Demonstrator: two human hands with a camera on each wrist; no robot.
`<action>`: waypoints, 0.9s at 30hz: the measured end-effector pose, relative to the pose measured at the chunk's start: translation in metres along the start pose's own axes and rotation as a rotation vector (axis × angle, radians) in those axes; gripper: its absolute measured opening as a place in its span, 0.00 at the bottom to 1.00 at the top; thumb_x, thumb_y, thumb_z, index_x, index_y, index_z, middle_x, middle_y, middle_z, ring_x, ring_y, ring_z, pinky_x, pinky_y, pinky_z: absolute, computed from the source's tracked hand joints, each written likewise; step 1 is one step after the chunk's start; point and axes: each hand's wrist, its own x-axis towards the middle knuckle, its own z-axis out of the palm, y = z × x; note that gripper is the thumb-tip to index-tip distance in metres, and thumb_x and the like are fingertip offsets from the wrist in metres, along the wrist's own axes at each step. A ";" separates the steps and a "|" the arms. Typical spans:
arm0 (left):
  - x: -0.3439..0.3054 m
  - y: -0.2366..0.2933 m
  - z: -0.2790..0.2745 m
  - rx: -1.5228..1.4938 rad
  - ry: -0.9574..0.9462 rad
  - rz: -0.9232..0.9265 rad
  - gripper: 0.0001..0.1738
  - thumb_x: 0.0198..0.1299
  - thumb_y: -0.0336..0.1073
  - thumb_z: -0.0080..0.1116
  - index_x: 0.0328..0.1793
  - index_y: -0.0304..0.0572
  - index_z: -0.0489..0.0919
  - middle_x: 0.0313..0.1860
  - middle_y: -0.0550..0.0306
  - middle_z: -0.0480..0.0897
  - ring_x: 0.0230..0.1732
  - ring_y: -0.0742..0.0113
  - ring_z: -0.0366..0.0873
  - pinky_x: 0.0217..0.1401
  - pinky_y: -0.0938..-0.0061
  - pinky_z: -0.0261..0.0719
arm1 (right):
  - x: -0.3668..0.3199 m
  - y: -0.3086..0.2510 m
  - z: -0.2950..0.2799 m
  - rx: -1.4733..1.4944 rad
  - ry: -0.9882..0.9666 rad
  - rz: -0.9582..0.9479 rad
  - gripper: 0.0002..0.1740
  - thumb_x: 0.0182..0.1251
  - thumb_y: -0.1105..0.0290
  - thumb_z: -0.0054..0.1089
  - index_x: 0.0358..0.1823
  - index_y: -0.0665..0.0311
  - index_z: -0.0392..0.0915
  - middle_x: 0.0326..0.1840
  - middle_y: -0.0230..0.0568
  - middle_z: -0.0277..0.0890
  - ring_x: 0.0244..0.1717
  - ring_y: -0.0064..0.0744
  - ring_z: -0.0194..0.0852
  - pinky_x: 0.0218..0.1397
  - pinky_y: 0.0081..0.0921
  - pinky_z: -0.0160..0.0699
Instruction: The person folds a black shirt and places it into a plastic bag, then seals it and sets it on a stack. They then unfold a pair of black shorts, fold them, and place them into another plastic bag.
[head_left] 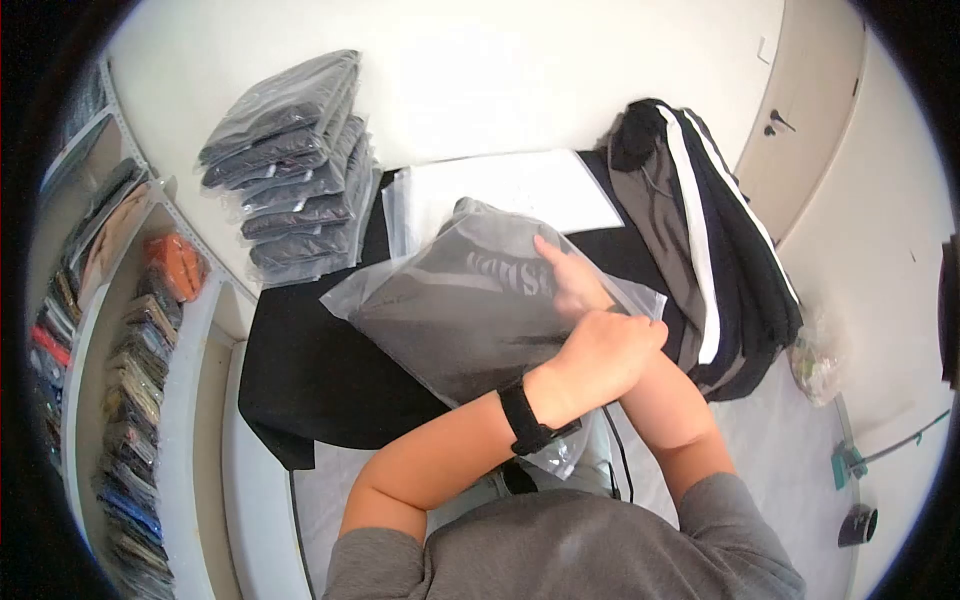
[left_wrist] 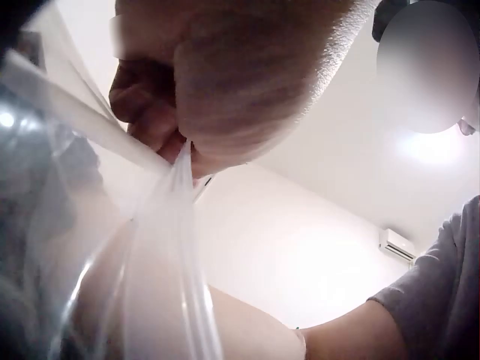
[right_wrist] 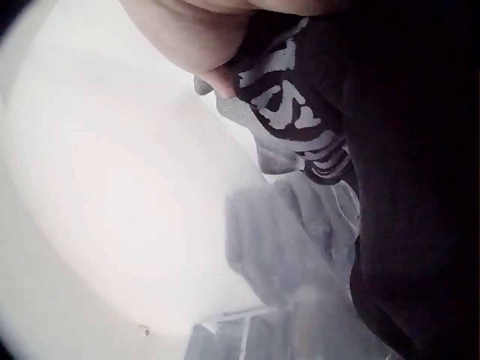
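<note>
A folded dark garment with pale lettering [head_left: 505, 280] lies inside a frosted clear plastic bag [head_left: 385, 290], tilted over the table's front half. My left hand [head_left: 610, 355], with a black strap [head_left: 520, 415] at its wrist, crosses over the right forearm and pinches the bag's edge at the right corner. In the left wrist view, its curled fingers [left_wrist: 146, 112] gather the film into folds. My right hand [head_left: 578, 285] grips the garment at the lettering, thumb on top; its other fingers are hidden. The right wrist view shows that hand [right_wrist: 199, 34] against the dark cloth.
A tall stack of bagged dark garments [head_left: 300, 190] stands at the table's back left. Flat white bags [head_left: 520, 190] lie on the black tablecloth [head_left: 320, 370] behind. Dark clothes with white stripes [head_left: 690, 240] are heaped at the right. Filled shelves [head_left: 130, 370] line the left.
</note>
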 end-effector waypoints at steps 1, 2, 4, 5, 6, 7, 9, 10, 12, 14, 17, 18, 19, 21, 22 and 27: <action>0.001 0.000 0.000 0.017 0.007 0.000 0.05 0.54 0.31 0.48 0.34 0.39 0.75 0.26 0.49 0.79 0.31 0.50 0.82 0.32 0.61 0.80 | 0.004 0.002 0.004 -0.005 -0.017 -0.007 0.30 0.70 0.56 0.56 0.66 0.68 0.64 0.64 0.46 0.68 0.63 0.41 0.65 0.66 0.42 0.61; 0.002 0.000 0.001 -0.005 0.002 0.029 0.05 0.54 0.31 0.49 0.34 0.39 0.74 0.26 0.49 0.79 0.31 0.51 0.82 0.33 0.61 0.80 | 0.011 0.006 0.005 0.010 -0.007 -0.082 0.30 0.69 0.57 0.57 0.66 0.68 0.63 0.64 0.46 0.67 0.63 0.41 0.64 0.66 0.42 0.62; 0.006 0.001 0.000 -0.047 -0.026 0.068 0.05 0.54 0.31 0.49 0.33 0.39 0.74 0.27 0.50 0.79 0.32 0.51 0.82 0.33 0.60 0.79 | 0.025 0.012 0.008 0.010 0.038 -0.226 0.33 0.68 0.60 0.59 0.67 0.69 0.59 0.67 0.48 0.63 0.65 0.42 0.62 0.65 0.41 0.63; 0.007 0.002 -0.002 -0.039 -0.027 0.071 0.05 0.54 0.31 0.49 0.33 0.39 0.74 0.27 0.50 0.79 0.32 0.51 0.82 0.33 0.60 0.79 | 0.034 0.014 0.003 0.013 0.032 -0.232 0.33 0.68 0.60 0.59 0.67 0.69 0.59 0.67 0.48 0.63 0.65 0.42 0.62 0.65 0.41 0.63; 0.008 0.004 -0.003 -0.045 -0.035 0.099 0.05 0.53 0.31 0.49 0.33 0.39 0.74 0.27 0.50 0.79 0.32 0.51 0.82 0.33 0.60 0.79 | 0.042 0.014 -0.003 0.102 0.033 -0.250 0.33 0.68 0.60 0.59 0.67 0.69 0.59 0.68 0.48 0.61 0.66 0.42 0.60 0.65 0.41 0.63; 0.009 0.007 -0.005 -0.053 -0.043 0.127 0.04 0.53 0.31 0.50 0.33 0.39 0.74 0.27 0.50 0.79 0.31 0.51 0.82 0.33 0.60 0.79 | 0.040 0.009 0.000 0.190 0.035 -0.266 0.34 0.67 0.60 0.59 0.67 0.70 0.58 0.69 0.49 0.58 0.67 0.41 0.59 0.65 0.41 0.63; 0.005 0.010 -0.008 -0.040 -0.077 0.158 0.05 0.52 0.32 0.50 0.34 0.40 0.74 0.27 0.51 0.79 0.32 0.52 0.82 0.34 0.61 0.80 | 0.029 -0.001 -0.002 0.240 0.129 -0.359 0.31 0.68 0.59 0.58 0.66 0.70 0.60 0.66 0.49 0.63 0.63 0.41 0.65 0.62 0.40 0.68; 0.001 0.012 -0.008 -0.045 -0.033 0.201 0.06 0.53 0.32 0.50 0.35 0.40 0.75 0.26 0.52 0.78 0.32 0.53 0.82 0.32 0.62 0.80 | 0.022 -0.007 -0.009 0.307 0.122 -0.422 0.30 0.69 0.58 0.56 0.65 0.70 0.61 0.64 0.48 0.66 0.61 0.40 0.68 0.60 0.39 0.71; -0.009 0.013 -0.009 -0.065 0.009 0.245 0.07 0.53 0.32 0.49 0.36 0.40 0.75 0.25 0.53 0.78 0.32 0.53 0.82 0.31 0.62 0.79 | 0.016 -0.015 -0.036 0.350 0.185 -0.459 0.28 0.72 0.55 0.50 0.63 0.69 0.65 0.58 0.46 0.72 0.53 0.39 0.75 0.52 0.36 0.77; -0.023 0.013 -0.018 -0.081 -0.160 0.051 0.16 0.51 0.32 0.55 0.48 0.41 0.77 0.33 0.53 0.79 0.42 0.56 0.81 0.39 0.63 0.78 | 0.020 -0.010 -0.069 0.373 0.334 -0.386 0.32 0.70 0.49 0.51 0.64 0.68 0.65 0.59 0.45 0.71 0.53 0.40 0.74 0.53 0.42 0.75; -0.055 0.007 -0.041 0.061 -0.133 -0.259 0.32 0.46 0.35 0.64 0.62 0.45 0.73 0.49 0.48 0.76 0.57 0.53 0.73 0.53 0.60 0.73 | -0.007 -0.004 -0.116 0.235 0.385 -0.228 0.33 0.69 0.46 0.51 0.63 0.68 0.66 0.60 0.46 0.70 0.56 0.44 0.71 0.54 0.44 0.74; -0.068 0.004 -0.044 0.122 -0.071 -0.279 0.39 0.43 0.35 0.68 0.67 0.47 0.69 0.56 0.45 0.72 0.61 0.50 0.68 0.58 0.58 0.68 | -0.018 0.004 -0.124 0.136 0.256 -0.187 0.33 0.69 0.46 0.51 0.62 0.67 0.67 0.61 0.47 0.70 0.60 0.47 0.68 0.55 0.46 0.73; -0.081 -0.001 -0.045 0.185 -0.011 -0.298 0.46 0.40 0.36 0.71 0.71 0.49 0.66 0.62 0.43 0.67 0.65 0.48 0.63 0.64 0.56 0.63 | -0.032 0.006 -0.119 0.139 0.264 -0.182 0.33 0.69 0.46 0.51 0.62 0.67 0.67 0.61 0.47 0.70 0.60 0.47 0.68 0.55 0.46 0.73; -0.107 -0.010 -0.042 0.200 0.033 -0.438 0.44 0.42 0.35 0.71 0.70 0.47 0.67 0.64 0.41 0.65 0.66 0.43 0.62 0.67 0.54 0.61 | -0.067 0.000 -0.097 -0.104 0.475 -0.015 0.28 0.67 0.51 0.56 0.57 0.67 0.71 0.58 0.46 0.72 0.57 0.43 0.70 0.53 0.40 0.73; -0.118 -0.014 -0.038 0.200 0.063 -0.494 0.42 0.44 0.33 0.69 0.69 0.46 0.67 0.61 0.41 0.67 0.62 0.44 0.65 0.64 0.57 0.65 | -0.074 0.003 -0.090 -0.100 0.478 -0.010 0.28 0.67 0.51 0.56 0.57 0.67 0.71 0.58 0.46 0.72 0.57 0.43 0.70 0.53 0.40 0.73; -0.149 -0.018 -0.027 0.008 0.143 -0.746 0.31 0.51 0.26 0.60 0.65 0.41 0.71 0.47 0.46 0.72 0.45 0.51 0.75 0.45 0.64 0.75 | -0.066 0.026 -0.043 -1.244 0.114 -0.913 0.18 0.63 0.66 0.56 0.51 0.70 0.74 0.55 0.59 0.73 0.58 0.44 0.71 0.60 0.37 0.68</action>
